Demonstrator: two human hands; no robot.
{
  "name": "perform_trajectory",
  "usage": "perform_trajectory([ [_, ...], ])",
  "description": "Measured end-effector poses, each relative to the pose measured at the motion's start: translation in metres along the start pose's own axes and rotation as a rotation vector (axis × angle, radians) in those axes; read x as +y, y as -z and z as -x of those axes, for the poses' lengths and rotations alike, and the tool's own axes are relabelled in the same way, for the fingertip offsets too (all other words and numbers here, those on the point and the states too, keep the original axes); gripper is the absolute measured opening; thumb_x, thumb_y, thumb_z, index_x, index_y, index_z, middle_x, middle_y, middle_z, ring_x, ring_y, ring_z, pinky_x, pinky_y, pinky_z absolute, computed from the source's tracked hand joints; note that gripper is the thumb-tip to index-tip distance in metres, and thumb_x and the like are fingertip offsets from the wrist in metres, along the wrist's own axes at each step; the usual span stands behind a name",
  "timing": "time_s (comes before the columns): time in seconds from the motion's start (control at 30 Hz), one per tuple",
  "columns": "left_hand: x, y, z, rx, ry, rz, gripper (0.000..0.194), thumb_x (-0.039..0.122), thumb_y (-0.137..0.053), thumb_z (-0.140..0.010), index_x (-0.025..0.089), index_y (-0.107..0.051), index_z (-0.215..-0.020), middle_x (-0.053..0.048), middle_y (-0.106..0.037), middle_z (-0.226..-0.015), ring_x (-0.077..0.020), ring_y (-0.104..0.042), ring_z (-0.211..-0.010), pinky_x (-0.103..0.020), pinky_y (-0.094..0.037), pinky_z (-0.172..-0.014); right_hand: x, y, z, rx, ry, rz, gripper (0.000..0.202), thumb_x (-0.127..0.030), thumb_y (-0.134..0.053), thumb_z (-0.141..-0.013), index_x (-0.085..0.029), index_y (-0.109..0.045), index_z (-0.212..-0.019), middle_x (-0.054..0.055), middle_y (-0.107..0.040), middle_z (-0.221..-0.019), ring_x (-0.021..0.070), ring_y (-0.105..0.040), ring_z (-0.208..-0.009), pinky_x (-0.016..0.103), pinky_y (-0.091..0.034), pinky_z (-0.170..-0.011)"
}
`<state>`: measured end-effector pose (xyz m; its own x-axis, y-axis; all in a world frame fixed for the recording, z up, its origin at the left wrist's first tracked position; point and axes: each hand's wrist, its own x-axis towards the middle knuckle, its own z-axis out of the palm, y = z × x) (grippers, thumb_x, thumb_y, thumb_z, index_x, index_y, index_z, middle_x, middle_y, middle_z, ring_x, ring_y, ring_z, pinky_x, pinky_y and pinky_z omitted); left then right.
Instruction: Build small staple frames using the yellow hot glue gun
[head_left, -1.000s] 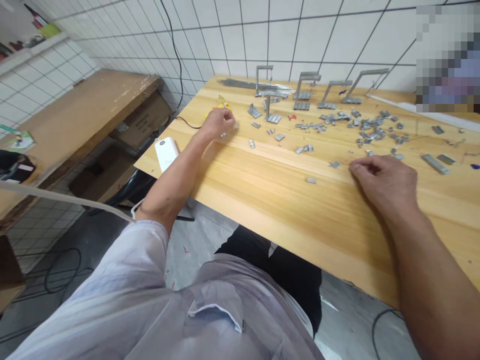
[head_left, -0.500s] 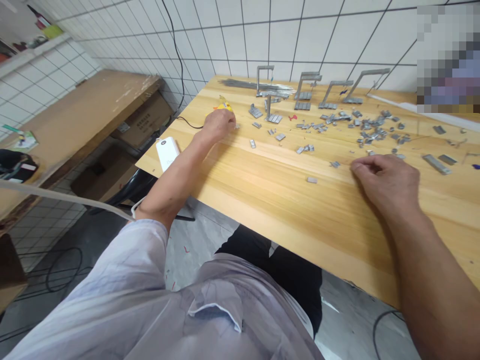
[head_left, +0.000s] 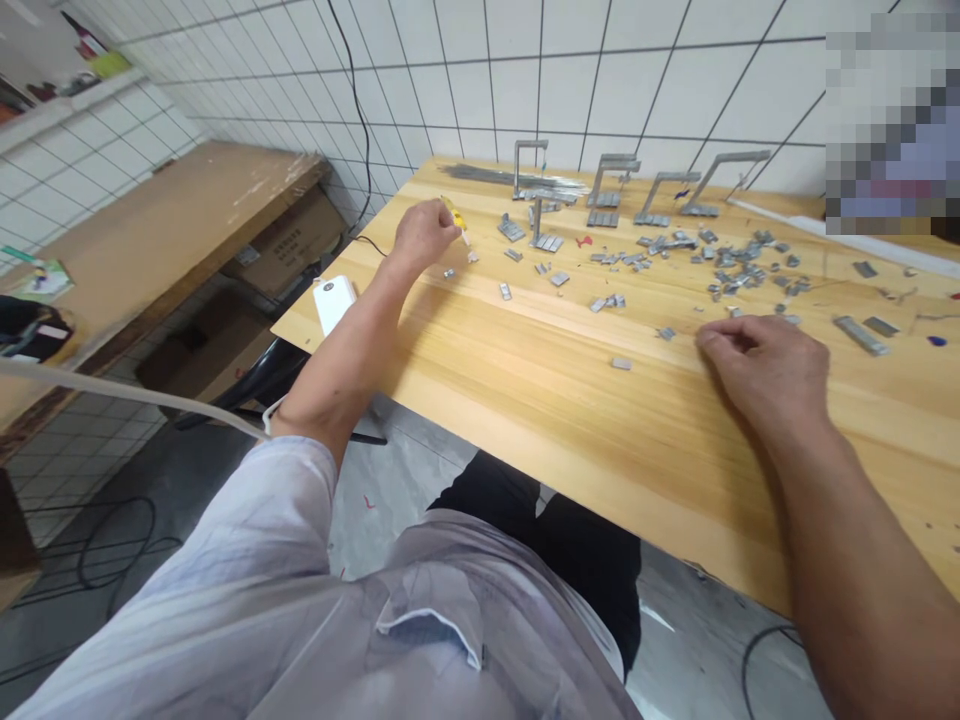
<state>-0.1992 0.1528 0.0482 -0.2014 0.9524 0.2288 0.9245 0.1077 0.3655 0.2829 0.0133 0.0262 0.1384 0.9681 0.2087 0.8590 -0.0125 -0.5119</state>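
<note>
At the back left of the table, my left hand [head_left: 427, 236] is closed around what looks like a glue gun [head_left: 454, 215]; its yellow body and pale tip show past the fingers. A small shiny metal piece [head_left: 448, 272] lies just in front of that hand. My right hand [head_left: 776, 368] rests on the table at the right, fingers curled with thumb and forefinger together; whatever they may hold is hidden. Near its fingertips lies a small grey metal piece [head_left: 666, 333], and a flat grey block [head_left: 622, 364] is farther left.
Several grey L-shaped metal stands [head_left: 547, 240] are along the back of the wooden table [head_left: 525, 370]. A bundle of thin rods [head_left: 487, 176] lies behind them. Loose metal pieces [head_left: 739, 268] are scattered at the right. A white phone-like device [head_left: 334, 303] lies by my left forearm.
My left hand has moved slightly back and left and now wraps around the yellow glue gun. The small metal piece beneath it has come into view. My right hand stays nearly still.
</note>
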Motion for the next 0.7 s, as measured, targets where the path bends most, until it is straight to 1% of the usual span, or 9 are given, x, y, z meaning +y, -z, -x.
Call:
perform_trajectory([
  [0.07, -0.005, 0.003, -0.008, 0.023, 0.053, -0.037, 0.028, 0.032, -0.065, -0.091, 0.022, -0.081, -0.111, -0.014, -0.083, -0.126, -0.0336, -0.070, -0.119, -0.043, -0.053, -0.104, -0.001, 0.000, 0.000, 0.001, -0.006, -0.006, 0.008, -0.033, -0.064, -0.080, -0.030, -0.070, -0.077, 0.007, -0.073, -0.083, 0.0306, -0.069, -0.091, 0.043, -0.052, -0.093],
  [0.13, -0.010, 0.006, -0.016, 0.013, 0.094, -0.068, 0.035, 0.035, -0.061, -0.095, 0.023, -0.081, -0.121, -0.014, -0.081, -0.133, -0.0346, -0.067, -0.127, -0.045, -0.050, -0.111, -0.001, 0.000, 0.000, 0.007, -0.017, -0.004, 0.008, -0.033, -0.063, -0.079, -0.031, -0.070, -0.076, 0.007, -0.072, -0.081, 0.0307, -0.069, -0.090, 0.044, -0.052, -0.092],
  [0.23, -0.016, 0.006, -0.024, -0.032, 0.140, -0.139, 0.048, 0.040, -0.059, -0.098, 0.023, -0.077, -0.139, -0.016, -0.075, -0.146, -0.0382, -0.059, -0.142, -0.048, -0.044, -0.121, -0.001, 0.000, 0.000, -0.001, -0.010, -0.008, 0.009, -0.034, -0.063, -0.080, -0.030, -0.071, -0.076, 0.008, -0.073, -0.083, 0.0306, -0.070, -0.091, 0.044, -0.053, -0.091],
  [0.33, -0.015, 0.002, -0.028, -0.090, 0.134, -0.247, 0.059, 0.039, -0.060, -0.097, 0.021, -0.069, -0.152, -0.020, -0.065, -0.159, -0.0423, -0.052, -0.153, -0.054, -0.038, -0.129, -0.001, -0.001, 0.001, -0.012, -0.004, -0.020, 0.009, -0.036, -0.063, -0.080, -0.031, -0.070, -0.076, 0.008, -0.074, -0.085, 0.0320, -0.072, -0.092, 0.045, -0.054, -0.092],
  [0.37, -0.014, 0.000, -0.029, -0.113, 0.127, -0.280, 0.061, 0.037, -0.059, -0.097, 0.020, -0.068, -0.154, -0.022, -0.063, -0.160, -0.0432, -0.052, -0.153, -0.057, -0.036, -0.130, -0.001, -0.001, 0.001, -0.013, -0.001, -0.024, 0.009, -0.037, -0.063, -0.079, -0.032, -0.070, -0.076, 0.008, -0.074, -0.085, 0.0326, -0.072, -0.092, 0.046, -0.054, -0.092],
  [0.43, -0.011, -0.005, -0.030, -0.153, 0.120, -0.323, 0.062, 0.036, -0.059, -0.096, 0.016, -0.067, -0.154, -0.024, -0.064, -0.157, -0.0447, -0.052, -0.152, -0.060, -0.034, -0.131, -0.001, -0.001, 0.002, -0.020, 0.020, -0.034, 0.011, -0.039, -0.062, -0.079, -0.033, -0.071, -0.077, 0.008, -0.074, -0.084, 0.0332, -0.073, -0.091, 0.047, -0.055, -0.091],
  [0.53, -0.007, -0.012, -0.033, -0.185, 0.103, -0.333, 0.061, 0.042, -0.061, -0.097, 0.015, -0.067, -0.152, -0.024, -0.069, -0.150, -0.0460, -0.050, -0.153, -0.061, -0.033, -0.131, -0.002, -0.001, 0.003, -0.024, 0.039, -0.047, 0.012, -0.041, -0.062, -0.079, -0.034, -0.071, -0.077, 0.007, -0.072, -0.082, 0.0327, -0.072, -0.088, 0.047, -0.055, -0.089],
  [0.63, -0.007, -0.016, -0.037, -0.194, 0.109, -0.336, 0.066, 0.048, -0.061, -0.100, 0.011, -0.063, -0.154, -0.027, -0.065, -0.154, -0.0471, -0.047, -0.154, -0.060, -0.030, -0.130, -0.002, 0.000, 0.004, -0.029, 0.032, -0.041, 0.012, -0.041, -0.062, -0.080, -0.033, -0.071, -0.077, 0.007, -0.072, -0.081, 0.0322, -0.072, -0.086, 0.047, -0.055, -0.088],
  [0.7, -0.010, -0.016, -0.041, -0.198, 0.056, -0.311, 0.068, 0.049, -0.057, -0.103, 0.009, -0.058, -0.158, -0.029, -0.062, -0.156, -0.0481, -0.046, -0.154, -0.064, -0.028, -0.128, 0.001, -0.001, 0.004, -0.042, 0.047, -0.032, 0.015, -0.044, -0.061, -0.081, -0.033, -0.072, -0.079, 0.007, -0.074, -0.083, 0.0320, -0.073, -0.087, 0.047, -0.054, -0.089],
])
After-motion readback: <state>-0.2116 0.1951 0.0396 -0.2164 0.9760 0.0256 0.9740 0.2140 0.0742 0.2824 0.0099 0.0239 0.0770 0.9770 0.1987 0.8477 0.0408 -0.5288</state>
